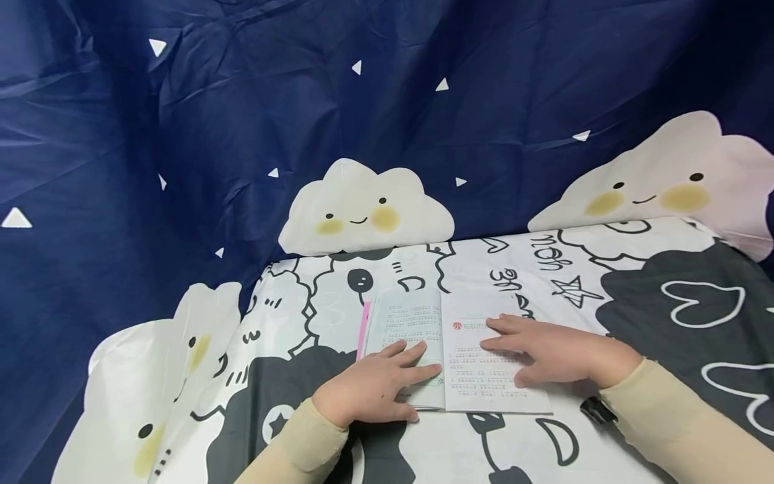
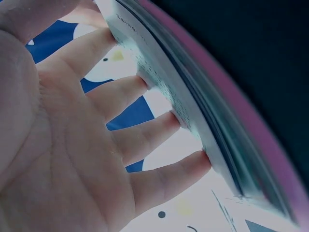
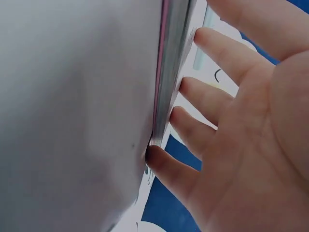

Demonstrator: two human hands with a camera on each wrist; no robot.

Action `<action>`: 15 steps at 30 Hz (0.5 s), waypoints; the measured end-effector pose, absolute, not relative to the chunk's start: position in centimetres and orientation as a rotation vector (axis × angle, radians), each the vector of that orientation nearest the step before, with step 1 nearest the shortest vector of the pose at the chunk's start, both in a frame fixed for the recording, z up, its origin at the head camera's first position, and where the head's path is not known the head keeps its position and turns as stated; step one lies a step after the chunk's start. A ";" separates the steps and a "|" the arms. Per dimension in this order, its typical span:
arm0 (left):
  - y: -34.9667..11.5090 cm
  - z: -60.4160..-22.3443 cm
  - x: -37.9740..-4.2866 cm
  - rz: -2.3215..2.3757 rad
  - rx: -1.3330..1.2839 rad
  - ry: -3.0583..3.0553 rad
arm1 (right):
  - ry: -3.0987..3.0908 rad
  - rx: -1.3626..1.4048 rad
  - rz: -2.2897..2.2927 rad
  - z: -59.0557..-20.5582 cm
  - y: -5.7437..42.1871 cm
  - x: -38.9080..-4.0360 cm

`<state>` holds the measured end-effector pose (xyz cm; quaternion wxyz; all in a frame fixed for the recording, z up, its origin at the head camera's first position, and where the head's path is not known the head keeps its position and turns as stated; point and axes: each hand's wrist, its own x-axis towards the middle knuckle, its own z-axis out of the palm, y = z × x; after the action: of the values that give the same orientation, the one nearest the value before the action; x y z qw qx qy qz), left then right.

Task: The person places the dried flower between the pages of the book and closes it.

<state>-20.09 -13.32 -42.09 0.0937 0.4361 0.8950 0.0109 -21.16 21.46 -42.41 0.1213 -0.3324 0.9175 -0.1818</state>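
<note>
An open book [image 1: 471, 366] with printed pages lies flat on the patterned cloth, a pink edge showing along its left side. My left hand [image 1: 375, 386] rests on the lower part of the left page, fingers spread. On the right page, my right hand [image 1: 553, 349] lies with its fingers extended towards the middle of the book. The left wrist view shows the left hand's fingertips [image 2: 200, 159] pressing the page, with the pink cover [image 2: 231, 87] below the page stack. In the right wrist view, the fingertips [image 3: 178, 116] touch the page, the little finger near the book's edge.
A black-and-white cloth with doodles [image 1: 574, 292] covers the surface under the book. Behind it hangs a dark blue fabric [image 1: 242, 87] with small white triangles. Smiling cloud shapes [image 1: 363, 208] line the back and left side. A small black object [image 1: 597, 410] sits at the right wrist.
</note>
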 end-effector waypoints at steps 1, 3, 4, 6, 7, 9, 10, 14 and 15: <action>-13.3 -42.1 -20.1 0.037 1.296 2.652 | 2.687 -0.975 -0.528 -42.4 21.6 -21.1; -13.3 -42.2 -20.2 0.046 1.290 2.646 | 2.704 -0.978 -0.531 -42.3 22.0 -21.0; -13.3 -42.2 -20.2 0.049 1.285 2.643 | 2.711 -0.976 -0.537 -42.2 22.2 -20.9; -13.3 -42.2 -20.2 0.050 1.278 2.638 | 2.722 -0.963 -0.555 -42.2 22.6 -20.7; -13.3 -42.2 -20.2 0.050 1.275 2.635 | 2.730 -0.958 -0.565 -42.2 22.9 -20.7; -13.4 -42.2 -20.2 0.045 1.272 2.633 | 2.744 -0.940 -0.584 -42.2 23.4 -20.6; -13.4 -42.2 -20.1 0.042 1.273 2.633 | 2.753 -0.929 -0.591 -42.2 23.7 -20.6; -13.3 -42.1 -20.1 0.029 1.279 2.637 | 2.785 -0.884 -0.607 -42.3 25.0 -20.8; -13.3 -42.1 -20.1 0.028 1.275 2.638 | 2.791 -0.873 -0.614 -42.4 25.3 -20.9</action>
<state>-20.14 -13.31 -42.05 0.1057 0.4329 0.8952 0.0096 -20.87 25.28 -42.35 0.0765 -0.2914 0.9312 -0.2050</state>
